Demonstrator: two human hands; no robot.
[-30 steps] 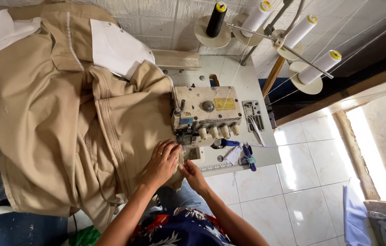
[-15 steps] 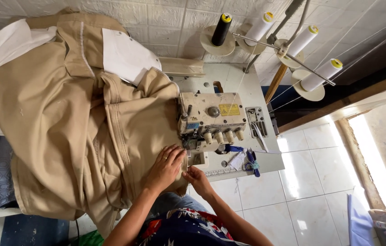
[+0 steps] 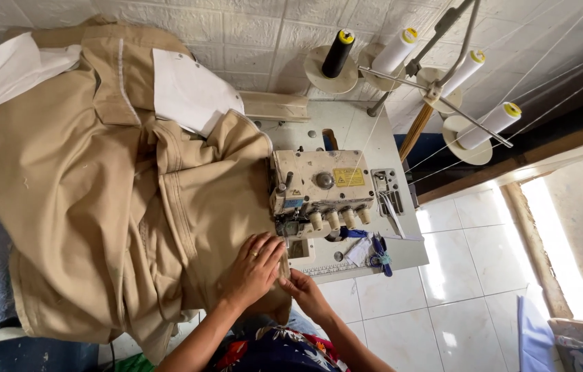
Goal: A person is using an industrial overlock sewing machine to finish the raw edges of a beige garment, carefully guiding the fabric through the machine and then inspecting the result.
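Your left hand [image 3: 253, 269] lies flat and released on the soft, wrinkly tan cloth [image 3: 99, 207]. Your right hand [image 3: 305, 293] seems to pinch its edge beside the boxy cream sewing machine [image 3: 322, 189].

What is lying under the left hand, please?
The left hand lies flat on the tan cloth, beside the sewing machine. What is beneath the cloth is covered and cannot be seen.
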